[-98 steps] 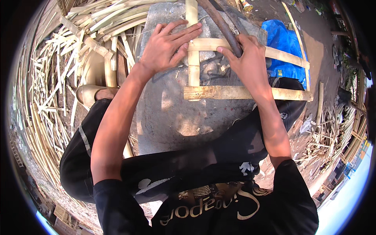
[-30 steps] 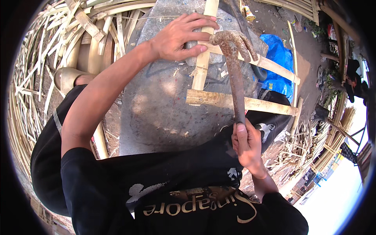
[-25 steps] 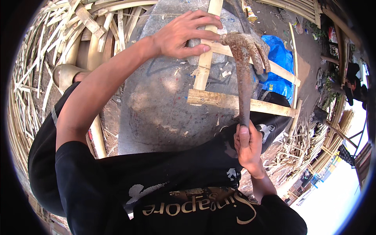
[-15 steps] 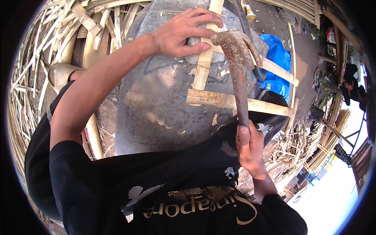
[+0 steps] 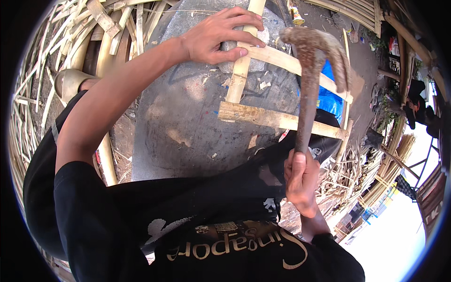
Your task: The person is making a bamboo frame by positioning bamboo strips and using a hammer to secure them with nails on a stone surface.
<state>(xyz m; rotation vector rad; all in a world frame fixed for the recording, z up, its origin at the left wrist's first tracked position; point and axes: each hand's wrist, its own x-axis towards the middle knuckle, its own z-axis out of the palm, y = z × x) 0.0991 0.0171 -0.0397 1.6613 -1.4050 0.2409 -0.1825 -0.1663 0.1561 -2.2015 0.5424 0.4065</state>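
Note:
A rusty claw hammer stands head-up in my right hand, which is closed around the lower handle. The hammer's head is raised, to the right of my left hand. That hand presses on a bamboo slat, its fingers reaching across it and the thumb on the near side. A second bamboo slat runs from beside those fingertips to the right. Nearer me, a third bamboo slat crosses the first one's end. Beneath the left hand a grey stone lies partly hidden.
The slats lie over a worn grey board. Blue plastic sheeting sits behind the hammer. Cut bamboo strips are heaped at the left, more shavings and strips at the right. My sandalled foot is left of the board.
The hammer's head has lifted away from the slats and swung right. My left hand stays on the bamboo, with its index finger shifted slightly. The view has moved a little.

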